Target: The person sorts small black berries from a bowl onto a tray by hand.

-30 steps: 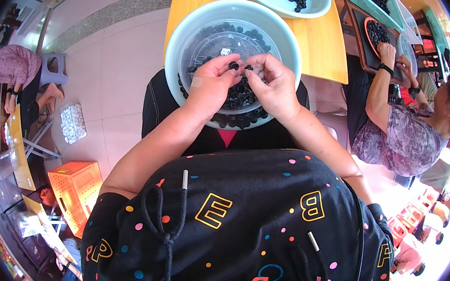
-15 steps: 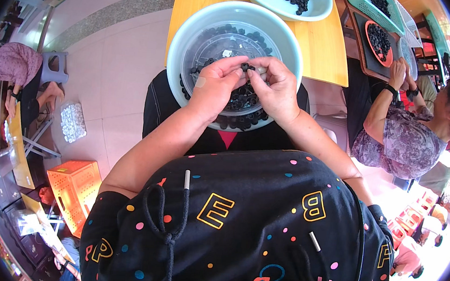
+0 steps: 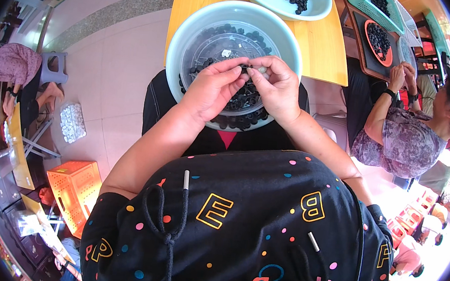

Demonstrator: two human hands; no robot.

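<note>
One yellow wood-look bench, surface showing right of two basins. The round pale-blue plastic near basin overhangs its near edge; the matching far basin sits fully on. One clear round plastic dish inside the near one. Left hand and right hand have rim room each side, grips pinching one small black roundish piece over that dish. Loose ones? Too many to count.

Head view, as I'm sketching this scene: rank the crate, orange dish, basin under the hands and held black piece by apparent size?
Basin
Crate
Orange dish
Black piece, partly covered

That's by looks only; the crate and dish lie farther from the camera.
</note>
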